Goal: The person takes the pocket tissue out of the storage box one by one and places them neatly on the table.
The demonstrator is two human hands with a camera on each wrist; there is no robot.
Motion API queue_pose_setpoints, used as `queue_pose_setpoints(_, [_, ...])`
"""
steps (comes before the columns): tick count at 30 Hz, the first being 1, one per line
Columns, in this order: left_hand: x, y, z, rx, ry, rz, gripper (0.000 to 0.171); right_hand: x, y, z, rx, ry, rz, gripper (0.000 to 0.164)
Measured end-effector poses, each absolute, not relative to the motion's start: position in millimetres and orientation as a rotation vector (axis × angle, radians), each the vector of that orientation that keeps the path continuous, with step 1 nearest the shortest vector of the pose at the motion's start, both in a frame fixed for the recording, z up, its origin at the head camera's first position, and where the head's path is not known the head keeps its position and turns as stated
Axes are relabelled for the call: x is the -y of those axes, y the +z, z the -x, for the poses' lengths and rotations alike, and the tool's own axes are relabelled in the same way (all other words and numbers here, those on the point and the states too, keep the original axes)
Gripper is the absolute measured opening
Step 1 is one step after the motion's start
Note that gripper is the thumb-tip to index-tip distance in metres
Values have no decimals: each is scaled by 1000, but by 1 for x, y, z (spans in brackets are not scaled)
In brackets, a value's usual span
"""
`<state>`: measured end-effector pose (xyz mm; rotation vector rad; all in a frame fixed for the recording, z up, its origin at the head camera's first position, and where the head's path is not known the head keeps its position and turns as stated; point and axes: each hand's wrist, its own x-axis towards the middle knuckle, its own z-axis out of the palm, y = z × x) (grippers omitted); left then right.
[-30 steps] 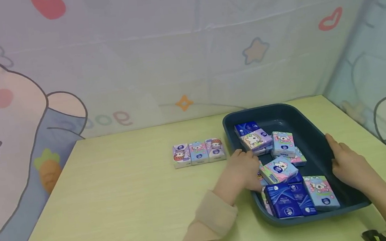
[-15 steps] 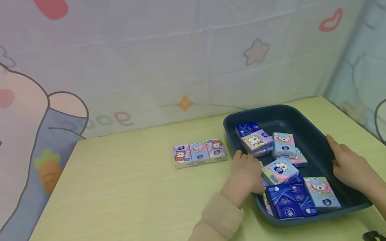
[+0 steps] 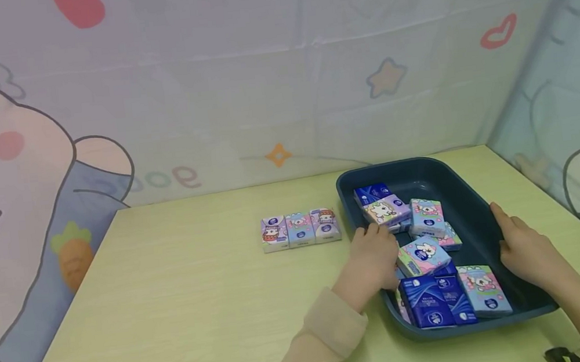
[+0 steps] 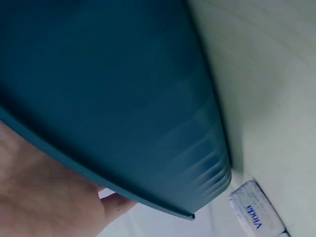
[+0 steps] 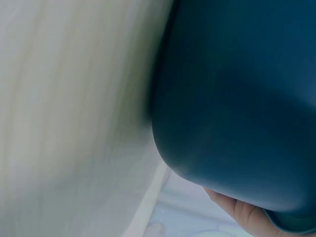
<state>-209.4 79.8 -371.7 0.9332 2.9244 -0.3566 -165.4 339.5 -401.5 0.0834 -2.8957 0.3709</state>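
Observation:
A dark teal plastic tray [image 3: 467, 199] holds a loose pile of small tissue packs. My left hand [image 3: 368, 264] reaches over its left rim, beside a light-blue cartoon pack [image 3: 423, 254]; its fingertips are hidden, and I cannot tell if they hold anything. In the left wrist view, that hand lies across the rim above the tray's outer wall [image 4: 108, 108]. On the opposite side, my right hand [image 3: 527, 251] grips the right rim, thumb inside. Dark-blue packs [image 3: 427, 302] lie at the tray's near end, and a purple pack [image 3: 386, 210] lies farther back.
Three cartoon tissue packs [image 3: 300, 229] stand side by side on the pale wooden table [image 3: 187, 307], left of the tray. A printed cloth backdrop [image 3: 217, 83] hangs behind the table, and another cloth [image 3: 565, 96] runs along its right side.
My left hand has shifted slightly right, farther over the tray's left rim. The right hand, the tray and the row of three packs stay in place.

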Motion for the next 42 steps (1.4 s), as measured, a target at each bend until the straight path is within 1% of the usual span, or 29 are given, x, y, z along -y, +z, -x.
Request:
queue_pose_setpoints(6, [-79, -367, 207, -2950, -361, -939, 72, -339, -402, 166, 2894, 370, -93, 67])
queue_pose_setpoints(14, [-75, -359, 208, -2976, -356, -932, 68, -340, -402, 167, 2896, 356, -96, 67])
queue_pose_setpoints(18, [-70, -357, 211, -3010, -318, -923, 70, -341, -402, 166, 2901, 356, -101, 68])
queue_pose_setpoints(27, [-51, -344, 219, -2950, 23, -958, 80, -341, -401, 165, 2905, 355, -107, 68])
queue_pose_setpoints(36, [-27, -334, 227, -2863, 257, -981, 77, -341, -401, 166, 2902, 357, -110, 67])
queue_pose_setpoints(42, [-11, -334, 235, -2804, 454, -968, 81, -342, -402, 165, 2907, 355, -112, 68])
